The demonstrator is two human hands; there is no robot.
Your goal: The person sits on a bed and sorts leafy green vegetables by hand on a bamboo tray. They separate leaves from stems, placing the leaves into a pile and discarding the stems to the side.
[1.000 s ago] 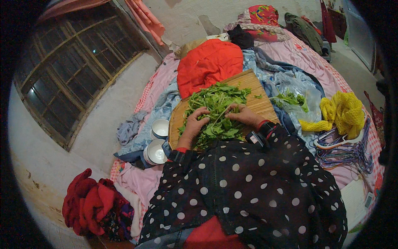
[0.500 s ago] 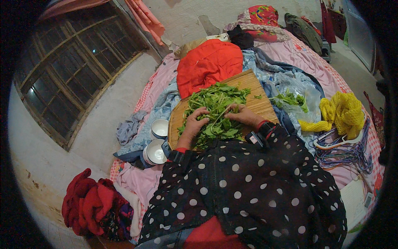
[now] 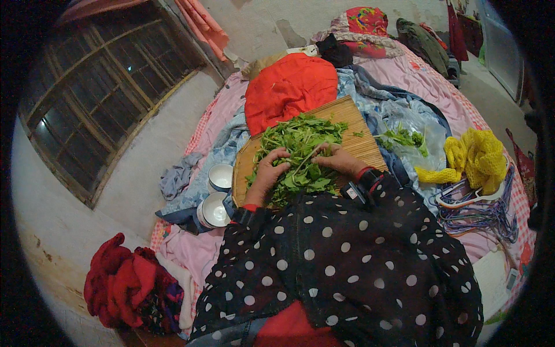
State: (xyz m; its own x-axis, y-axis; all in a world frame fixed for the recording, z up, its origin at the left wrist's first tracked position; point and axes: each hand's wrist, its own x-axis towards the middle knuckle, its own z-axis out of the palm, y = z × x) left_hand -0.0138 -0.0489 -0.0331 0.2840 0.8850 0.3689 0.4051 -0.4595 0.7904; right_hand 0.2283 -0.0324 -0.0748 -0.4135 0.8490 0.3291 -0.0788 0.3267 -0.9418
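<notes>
A heap of leafy greens (image 3: 303, 134) lies on a slatted bamboo board (image 3: 357, 128). At the left side of the heap, my left hand (image 3: 270, 172) has its fingers curled closed on some greens. Across from it my right hand (image 3: 341, 162) pinches a pale green stem (image 3: 303, 163) that slants down toward the left hand. My fingertips partly hide what each hand grips. Leaves spread under and between both hands, and the near edge of the heap meets my dotted black top.
White bowls (image 3: 216, 210) stand left of the board. A red cloth (image 3: 292, 87) lies beyond it. To the right are a plastic bag with greens (image 3: 407, 139), yellow netting (image 3: 483, 159) and a pile of hangers (image 3: 480, 208). Dark red clothing (image 3: 124, 283) is heaped at lower left.
The whole view has shifted very slightly. Both hands keep nearly the same place and grip on the greens.
</notes>
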